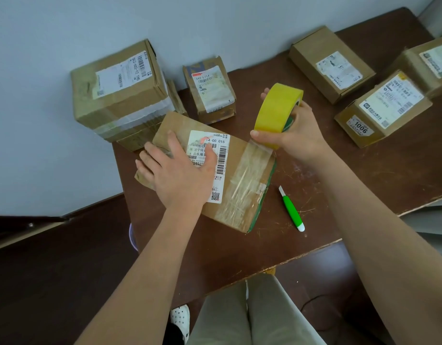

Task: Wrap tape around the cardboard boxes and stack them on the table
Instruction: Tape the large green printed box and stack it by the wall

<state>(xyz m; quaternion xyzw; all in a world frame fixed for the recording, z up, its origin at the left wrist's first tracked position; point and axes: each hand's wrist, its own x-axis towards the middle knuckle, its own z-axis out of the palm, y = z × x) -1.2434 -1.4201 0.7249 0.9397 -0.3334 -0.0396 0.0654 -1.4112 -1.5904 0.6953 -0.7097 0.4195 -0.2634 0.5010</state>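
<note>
- On the box [207, 170] at the middle of the surface [339, 195], the left hand [180, 170] lies flat, its fingers [173, 143] straight and spread over the label [216, 158].
- Just right of it, the right hand [293, 131] grips the tape roll [277, 113], fingers curled through its core and thumb on the outer face.
- A strip of tape runs from the roll down onto the box's right end.
- A green knife [292, 210] lies on the surface right of the box.
- A big box [120, 90] sits on a flatter one at back left, a small box [210, 90] beside it.
- Three more boxes [381, 108] stand at back right.
</note>
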